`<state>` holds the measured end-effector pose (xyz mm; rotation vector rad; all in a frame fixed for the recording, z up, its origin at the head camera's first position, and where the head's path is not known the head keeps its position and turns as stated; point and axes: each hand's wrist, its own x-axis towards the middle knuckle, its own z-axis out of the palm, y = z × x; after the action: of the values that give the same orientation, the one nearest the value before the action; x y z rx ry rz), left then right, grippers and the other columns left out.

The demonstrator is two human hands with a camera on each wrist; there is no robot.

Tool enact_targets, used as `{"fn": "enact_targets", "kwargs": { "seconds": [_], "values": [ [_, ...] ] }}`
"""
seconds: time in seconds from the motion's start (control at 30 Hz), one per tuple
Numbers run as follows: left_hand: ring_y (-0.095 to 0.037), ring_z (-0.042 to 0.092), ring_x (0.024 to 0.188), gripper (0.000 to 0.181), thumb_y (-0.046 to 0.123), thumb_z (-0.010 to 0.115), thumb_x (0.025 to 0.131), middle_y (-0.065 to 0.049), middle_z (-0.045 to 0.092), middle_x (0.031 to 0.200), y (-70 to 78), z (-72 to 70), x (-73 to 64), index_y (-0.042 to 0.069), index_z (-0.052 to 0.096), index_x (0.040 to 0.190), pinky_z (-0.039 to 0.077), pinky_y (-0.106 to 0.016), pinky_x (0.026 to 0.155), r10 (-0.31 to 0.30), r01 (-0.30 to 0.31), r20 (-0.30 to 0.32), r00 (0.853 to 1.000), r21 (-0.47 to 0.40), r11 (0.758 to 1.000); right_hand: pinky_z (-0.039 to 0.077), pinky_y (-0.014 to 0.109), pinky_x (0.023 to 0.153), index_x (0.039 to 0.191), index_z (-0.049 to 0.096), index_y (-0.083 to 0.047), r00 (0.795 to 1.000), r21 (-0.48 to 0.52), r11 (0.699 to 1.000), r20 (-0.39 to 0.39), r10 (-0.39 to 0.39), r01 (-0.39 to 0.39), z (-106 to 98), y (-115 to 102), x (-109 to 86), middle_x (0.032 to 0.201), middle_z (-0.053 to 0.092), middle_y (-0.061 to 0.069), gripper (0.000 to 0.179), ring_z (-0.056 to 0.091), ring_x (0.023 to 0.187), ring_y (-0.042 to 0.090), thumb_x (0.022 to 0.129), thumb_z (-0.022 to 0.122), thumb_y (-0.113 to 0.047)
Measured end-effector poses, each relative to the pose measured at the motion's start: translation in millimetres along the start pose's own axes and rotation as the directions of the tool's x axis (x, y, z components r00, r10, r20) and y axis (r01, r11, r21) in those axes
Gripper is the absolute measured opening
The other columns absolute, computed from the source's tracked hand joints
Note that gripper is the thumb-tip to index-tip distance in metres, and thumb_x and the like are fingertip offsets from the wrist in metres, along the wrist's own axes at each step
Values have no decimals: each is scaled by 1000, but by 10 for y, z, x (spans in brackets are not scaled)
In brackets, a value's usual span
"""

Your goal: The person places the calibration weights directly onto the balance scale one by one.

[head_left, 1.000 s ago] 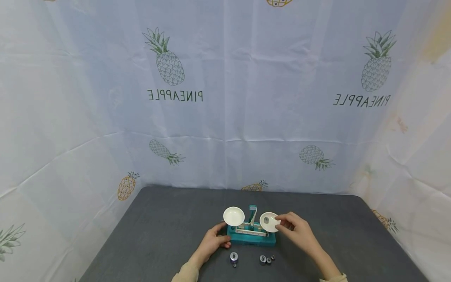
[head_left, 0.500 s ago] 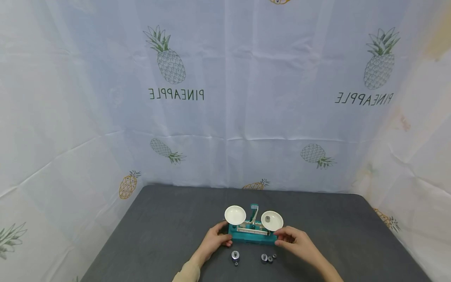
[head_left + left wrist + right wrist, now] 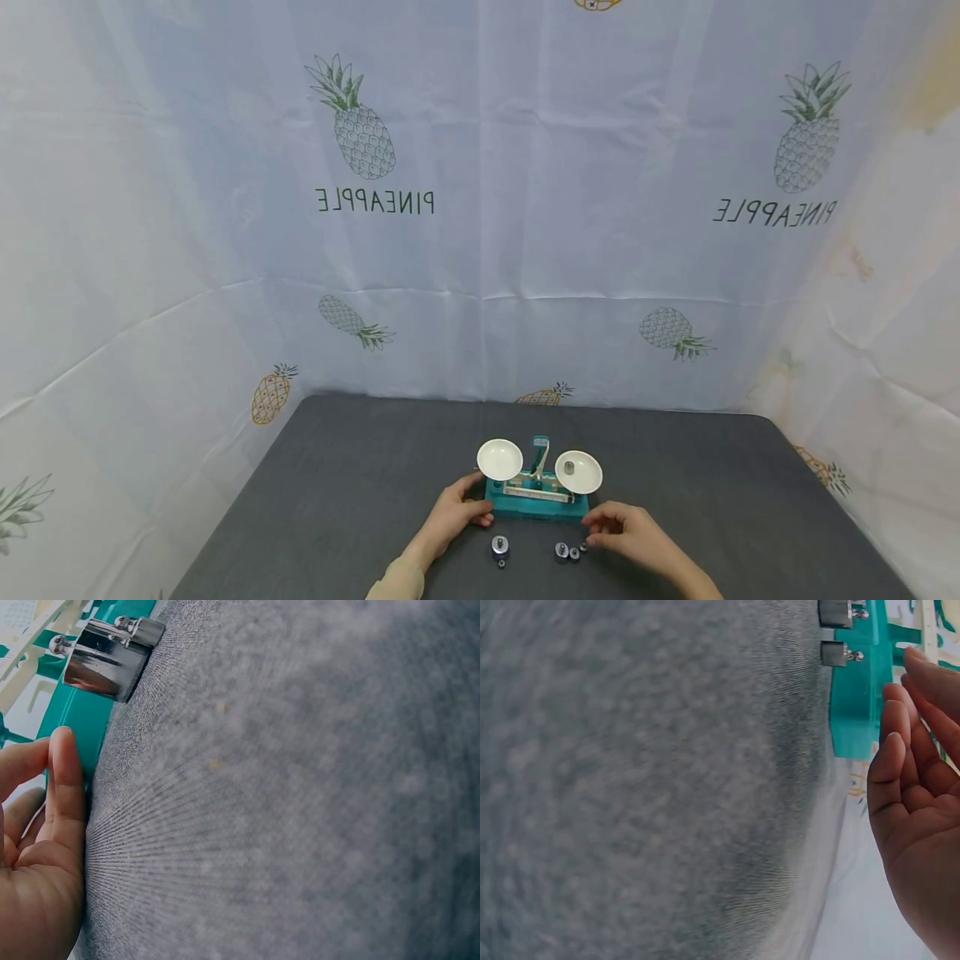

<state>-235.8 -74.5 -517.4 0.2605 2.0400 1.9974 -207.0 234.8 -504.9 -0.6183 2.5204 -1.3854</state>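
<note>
A teal balance scale (image 3: 536, 507) with two white pans stands on the dark table. My left hand (image 3: 454, 507) holds the left end of its base, thumb at the front corner and fingers round the side. The left pan (image 3: 499, 459) is bare. In the right pan (image 3: 588, 477) sits a small metal weight (image 3: 569, 467). My right hand (image 3: 628, 533) is below that pan, near the base's right corner, fingers loosely bent and nothing in them. Its fingertips are right beside the smallest weight (image 3: 583, 547) of a row in front of the base.
Two more weights of that row, a larger one (image 3: 561, 552) and a middle one (image 3: 574, 554), stand just left of the smallest. A big weight (image 3: 500, 547) and a tiny one (image 3: 502, 564) are further left, near my left hand. A pineapple-print cloth (image 3: 480, 250) hangs behind the table.
My right hand has left the right pan's rim and come down toward the row of weights. The left hand keeps its place on the base.
</note>
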Motion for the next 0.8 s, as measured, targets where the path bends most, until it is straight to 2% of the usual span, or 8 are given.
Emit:
{"fn": "enact_targets", "kwargs": {
  "seconds": [0.3,0.6,0.8],
  "values": [
    [-8,63,64,62,3,60,83,-13,66,84,-21,2,19,-16,31,136,58,-28,64,-3,3,-1,1000,1,1000,46,18,55,96,67,-1,998,24,1000,66,15,-17,25,86,24,82,65,3,20,54,68,-3,82,68,-15],
    [-8,63,64,63,2,61,84,-12,65,86,-236,-38,130,-15,31,136,58,-27,64,-10,10,-4,1000,7,1000,47,18,55,94,68,-1,995,26,999,100,-23,20,72,164,39,78,65,-3,20,55,68,-4,80,69,-14],
    [-8,63,64,64,4,62,83,-12,65,89,-247,-42,146,-13,32,137,58,-27,63,-9,9,-5,1000,-1,1000,47,18,56,92,68,-2,994,9,1000,109,-23,22,85,151,47,77,65,-3,18,55,67,-5,79,70,-14]
  ]
}}
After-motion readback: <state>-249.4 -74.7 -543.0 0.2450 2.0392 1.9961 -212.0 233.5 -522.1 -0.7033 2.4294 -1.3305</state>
